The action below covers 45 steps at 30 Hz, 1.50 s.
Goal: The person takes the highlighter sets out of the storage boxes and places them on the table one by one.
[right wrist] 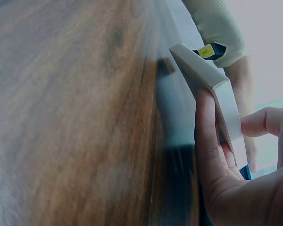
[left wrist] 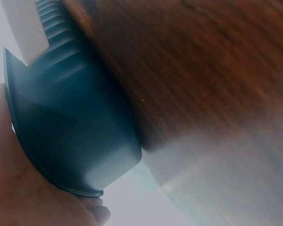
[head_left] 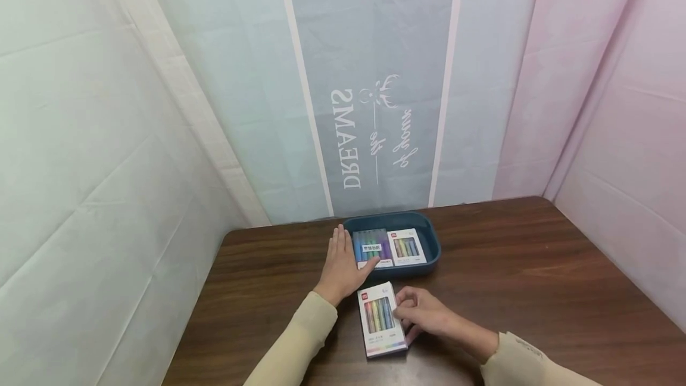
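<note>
Head view: white pen box (head_left: 382, 326), rainbow-striped edge, coloured pens in window.

Head overview; close, perhaps blurred, wrist views

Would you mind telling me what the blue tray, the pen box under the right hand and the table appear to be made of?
Blue tray: probably moulded plastic, matte, with rounded corners and a ribbed wall in the left wrist view. Pen box: seemingly thin white printed cardboard, sharp folded edges. Table: dark wood or wood-look laminate, smooth grain with a slight sheen.
</note>
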{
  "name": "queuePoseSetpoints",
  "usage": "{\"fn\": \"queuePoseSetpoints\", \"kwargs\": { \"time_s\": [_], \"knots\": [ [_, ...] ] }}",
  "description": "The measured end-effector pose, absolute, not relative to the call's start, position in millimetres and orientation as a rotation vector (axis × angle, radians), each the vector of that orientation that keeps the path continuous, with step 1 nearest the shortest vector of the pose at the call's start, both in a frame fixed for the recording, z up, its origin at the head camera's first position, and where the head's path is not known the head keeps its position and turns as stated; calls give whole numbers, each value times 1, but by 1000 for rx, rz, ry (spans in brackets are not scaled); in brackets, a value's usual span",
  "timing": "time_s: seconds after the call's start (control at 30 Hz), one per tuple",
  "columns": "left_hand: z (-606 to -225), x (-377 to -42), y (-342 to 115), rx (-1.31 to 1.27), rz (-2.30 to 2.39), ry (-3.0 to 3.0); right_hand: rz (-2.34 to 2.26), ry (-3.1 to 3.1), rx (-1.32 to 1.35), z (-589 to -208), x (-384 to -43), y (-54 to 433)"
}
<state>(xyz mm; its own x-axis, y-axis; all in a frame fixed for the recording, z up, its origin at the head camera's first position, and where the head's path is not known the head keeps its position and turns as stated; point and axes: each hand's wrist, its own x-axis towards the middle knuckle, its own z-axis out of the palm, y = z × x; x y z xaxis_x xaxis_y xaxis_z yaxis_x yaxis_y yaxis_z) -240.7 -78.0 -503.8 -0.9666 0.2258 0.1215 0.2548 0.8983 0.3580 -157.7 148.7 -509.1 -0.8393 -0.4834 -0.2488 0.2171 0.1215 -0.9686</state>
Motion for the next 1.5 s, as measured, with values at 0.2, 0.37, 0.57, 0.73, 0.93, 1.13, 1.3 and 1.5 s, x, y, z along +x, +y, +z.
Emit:
{"fn": "queuePoseSetpoints", "kwargs": {
  "time_s": [0.2,0.37,0.57,0.73,0.93,1.13,1.3,1.5],
  "knots": [
    [-504,-241,-78,-378,-582,-2981,-1763,1908,-231,-510,-155,144],
    [-505,-243,-78,-390,-583,-2959,-1777,1904,-232,-510,-153,140],
    [-503,-242,-78,-384,-589,-2977,-1786,1893,-227,-510,-151,137],
    [-502,-242,-77,-385,-595,-2978,-1788,1890,-206,-510,-150,134],
    [-502,-243,-77,-388,-592,-2979,-1793,1875,-193,-511,-149,132],
    [-503,-242,-78,-385,-569,-2982,-1801,1833,-191,-512,-147,132],
    [-504,-242,-78,-378,-565,-2983,-1785,1821,-185,-511,-145,133],
    [-505,-241,-78,-385,-568,-2977,-1749,1846,-214,-512,-144,136]
  ]
}}
